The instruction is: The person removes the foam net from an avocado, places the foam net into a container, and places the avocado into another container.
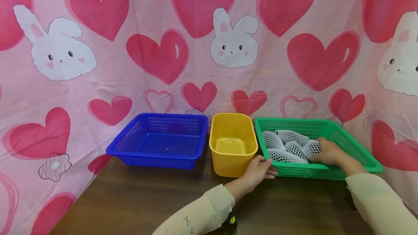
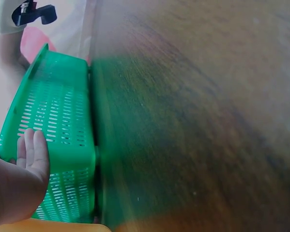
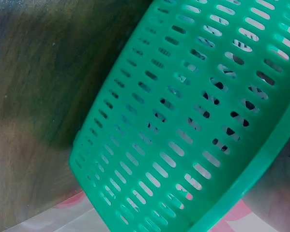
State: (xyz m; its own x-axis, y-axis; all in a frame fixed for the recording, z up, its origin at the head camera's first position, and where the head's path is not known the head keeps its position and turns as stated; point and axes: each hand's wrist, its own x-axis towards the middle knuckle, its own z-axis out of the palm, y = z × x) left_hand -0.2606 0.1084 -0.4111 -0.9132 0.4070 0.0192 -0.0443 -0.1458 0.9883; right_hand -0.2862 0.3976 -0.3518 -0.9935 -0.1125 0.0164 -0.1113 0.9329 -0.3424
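Note:
In the head view, several white foam fruit nets (image 1: 284, 156) lie bunched in the left part of a green perforated basket (image 1: 354, 148). My right hand (image 1: 330, 152) reaches over the front rim and grips the rightmost foam net (image 1: 311, 148); whatever is inside the net is hidden. My left hand (image 1: 258, 171) holds the basket's front left corner, thumb at the rim and fingers against the outer wall. The left wrist view shows those fingers (image 2: 33, 147) lying along the green wall. In the right wrist view, the basket's slotted side (image 3: 183, 111) covers most of the hand.
Left of the green basket stands a deep yellow bin (image 1: 228, 166), and farther left a blue perforated basket (image 1: 156, 160). All three stand on a brown wooden table (image 1: 130, 198). A pink cloth (image 1: 202, 71) with hearts and rabbits hangs behind them.

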